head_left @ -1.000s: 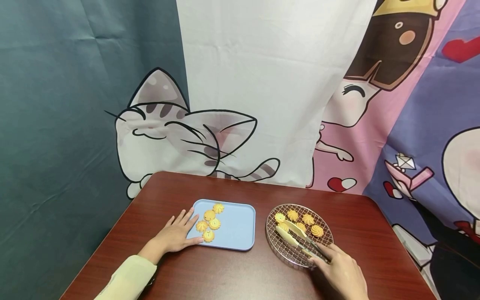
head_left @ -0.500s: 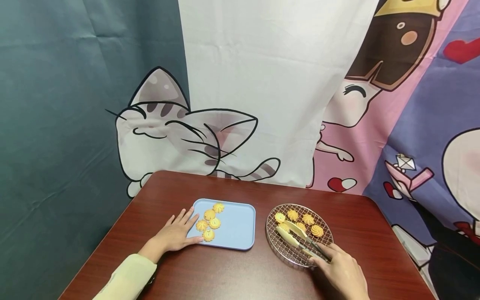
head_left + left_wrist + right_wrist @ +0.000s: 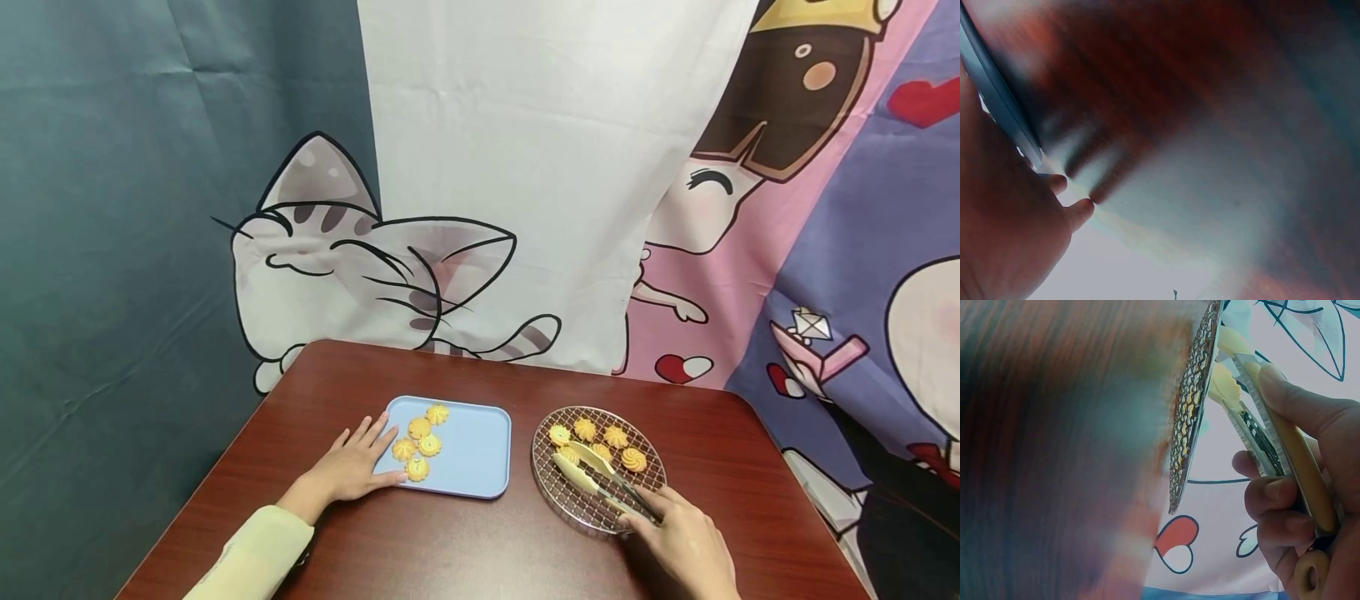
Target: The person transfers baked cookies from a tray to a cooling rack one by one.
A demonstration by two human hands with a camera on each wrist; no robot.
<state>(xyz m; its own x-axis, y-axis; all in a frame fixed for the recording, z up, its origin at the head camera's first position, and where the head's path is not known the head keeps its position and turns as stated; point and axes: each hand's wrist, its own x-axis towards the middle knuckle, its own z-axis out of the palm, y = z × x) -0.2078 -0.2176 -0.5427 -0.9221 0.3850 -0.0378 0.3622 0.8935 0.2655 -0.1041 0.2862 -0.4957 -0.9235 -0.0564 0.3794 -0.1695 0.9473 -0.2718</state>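
My left hand lies with straight, spread fingers at the left edge of a blue tray, fingertips touching its rim. Several yellow swirled cookies sit on the tray's left half. To the right, my right hand grips a pair of tongs with cream tips. Those tips are apart over a round wire rack, around or just above a cookie there; contact cannot be told. In the right wrist view, thumb and curled fingers hold the tongs beside the rack's edge.
Both tray and rack stand on a reddish-brown wooden table. More cookies lie on the rack. A printed cloth with cartoon figures hangs behind the table. A table edge runs along the left.
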